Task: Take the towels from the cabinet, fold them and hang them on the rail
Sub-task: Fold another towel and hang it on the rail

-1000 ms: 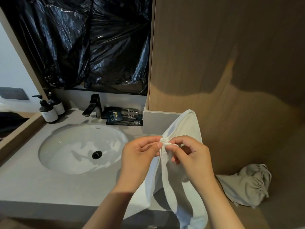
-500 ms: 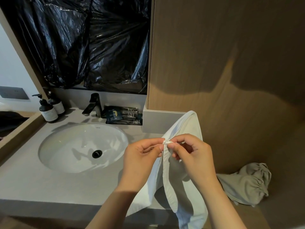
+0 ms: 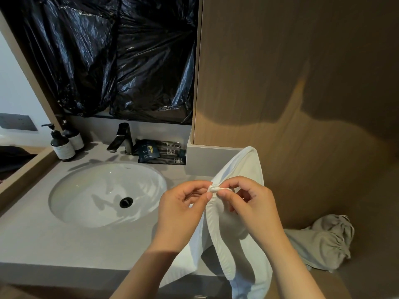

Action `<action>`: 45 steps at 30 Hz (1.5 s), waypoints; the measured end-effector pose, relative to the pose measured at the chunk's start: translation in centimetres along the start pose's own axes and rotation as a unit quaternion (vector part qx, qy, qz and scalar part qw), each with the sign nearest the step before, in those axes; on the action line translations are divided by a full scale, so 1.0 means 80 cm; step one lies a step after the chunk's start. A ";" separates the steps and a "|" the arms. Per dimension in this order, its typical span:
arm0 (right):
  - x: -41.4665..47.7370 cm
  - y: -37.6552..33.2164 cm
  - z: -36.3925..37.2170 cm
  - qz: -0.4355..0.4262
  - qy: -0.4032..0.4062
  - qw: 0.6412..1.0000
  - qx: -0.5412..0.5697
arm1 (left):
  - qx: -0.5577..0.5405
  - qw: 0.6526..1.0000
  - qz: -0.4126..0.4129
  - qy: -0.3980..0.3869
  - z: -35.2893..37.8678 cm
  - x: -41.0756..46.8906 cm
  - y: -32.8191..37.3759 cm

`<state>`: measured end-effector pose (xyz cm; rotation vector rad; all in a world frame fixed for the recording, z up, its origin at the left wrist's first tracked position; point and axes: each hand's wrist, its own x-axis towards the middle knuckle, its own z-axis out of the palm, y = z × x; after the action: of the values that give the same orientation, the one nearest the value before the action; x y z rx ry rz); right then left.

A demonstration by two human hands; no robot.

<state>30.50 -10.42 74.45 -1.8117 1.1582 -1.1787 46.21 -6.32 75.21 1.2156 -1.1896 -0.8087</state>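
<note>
Towel: the white towel point(image 3: 248, 262) hung in front of the table's near edge, its long axis running straight down from the pinch in two loose folds
Left hand: the left hand point(image 3: 183, 210) pinched the bunched top hem between thumb and forefinger
Right hand: the right hand point(image 3: 252, 203) pinched the same hem just beside it, its fingers point(image 3: 224, 192) almost touching the left's (neither hand was nearer than the other)
Relation: nearly all the cloth lay below the fingers, with one flap rising behind the right hand; spreading the hem for a fold would likely need the hands to part sideways
Table: the grey table point(image 3: 64, 244) held the sink point(image 3: 86, 190) left of the hands
Beyond: a grey cloth bag point(image 3: 323, 240) lay to the right; no rail was in view
</note>
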 end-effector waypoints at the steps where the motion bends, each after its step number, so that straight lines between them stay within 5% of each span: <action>1: 0.002 0.002 -0.004 0.004 -0.012 1.000 -0.021 | 0.000 1.000 -0.002 0.000 -0.002 0.001 0.000; 10: 0.013 0.042 -0.041 0.039 -0.084 0.962 -0.258 | -0.012 1.000 0.005 0.023 -0.020 0.030 -0.001; 17: 0.027 0.064 -0.063 0.068 -0.100 0.889 -0.442 | 0.026 0.999 0.031 0.034 -0.036 0.072 0.009; 24: 0.027 0.095 -0.094 0.110 -0.167 0.866 -0.458 | 0.089 0.993 0.038 0.067 -0.056 0.115 0.005; 30: 0.032 0.102 -0.117 0.041 -0.074 0.873 -0.480 | 0.133 0.985 0.030 0.103 -0.060 0.152 -0.002; 36: 0.088 0.039 -0.170 -0.014 0.048 0.844 -0.535 | 0.162 0.976 0.063 0.132 -0.062 0.195 0.021; 45: 0.155 -0.066 -0.228 -0.076 0.105 0.810 -0.572 | 0.127 0.971 0.128 0.154 -0.073 0.246 0.087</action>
<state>17.60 -21.14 89.71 -2.6990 2.1852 -0.7657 55.64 -21.89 87.02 1.3055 -1.1834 -0.2666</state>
